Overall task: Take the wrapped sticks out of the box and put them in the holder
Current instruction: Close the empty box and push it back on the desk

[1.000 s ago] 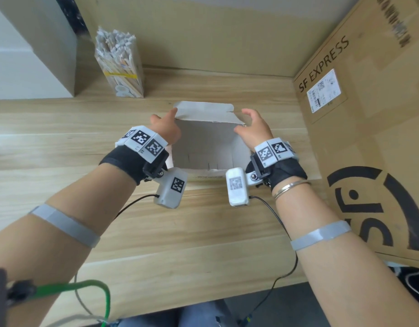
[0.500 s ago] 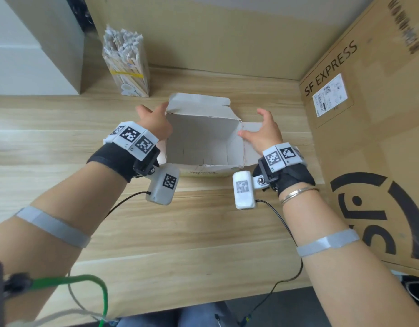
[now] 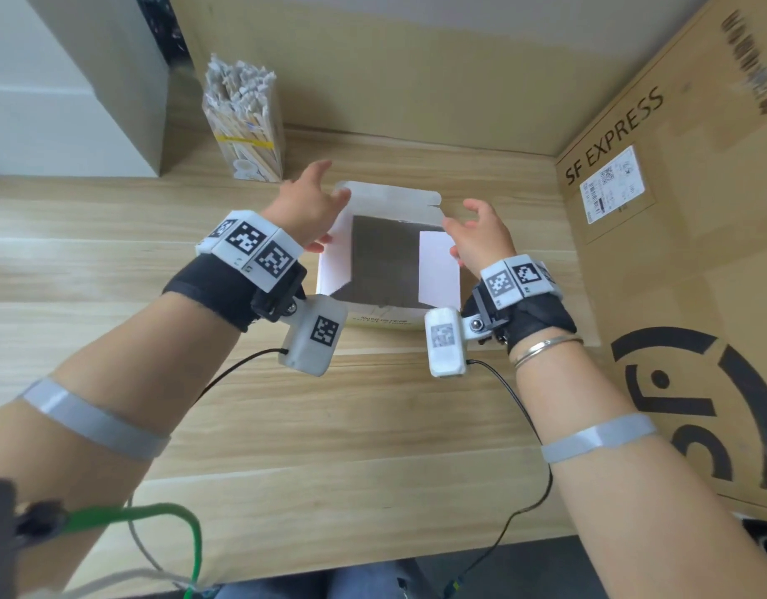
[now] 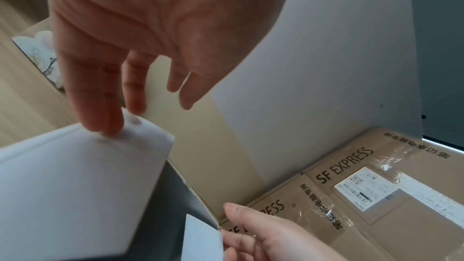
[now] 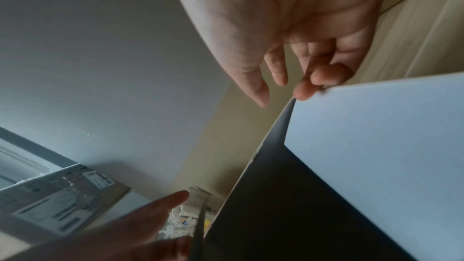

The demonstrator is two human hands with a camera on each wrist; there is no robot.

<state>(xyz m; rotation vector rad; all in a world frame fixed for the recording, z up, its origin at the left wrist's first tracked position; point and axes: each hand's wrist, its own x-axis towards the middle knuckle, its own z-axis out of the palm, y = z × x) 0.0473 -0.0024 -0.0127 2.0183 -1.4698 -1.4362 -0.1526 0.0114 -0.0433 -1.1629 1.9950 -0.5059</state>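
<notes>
A white cardboard box stands upright mid-table. Its two side flaps lean in over a dark inside where I see no sticks. My left hand reaches over the box's far left corner, its straight fingertips resting on the left flap. My right hand hovers at the far right corner, fingers loosely bent, fingertips touching the corner of the right flap. The clear holder, packed with paper-wrapped sticks, stands at the back left, beyond my left hand.
A big SF EXPRESS carton walls off the right side, close to my right hand. A cardboard sheet closes the back. A pale box stands back left. Wooden table stretches in front, with wrist-camera cables hanging over it.
Both hands have left the box's side walls and risen to its top corners. The box now stands with its opening up and the side flaps leaning inward.
</notes>
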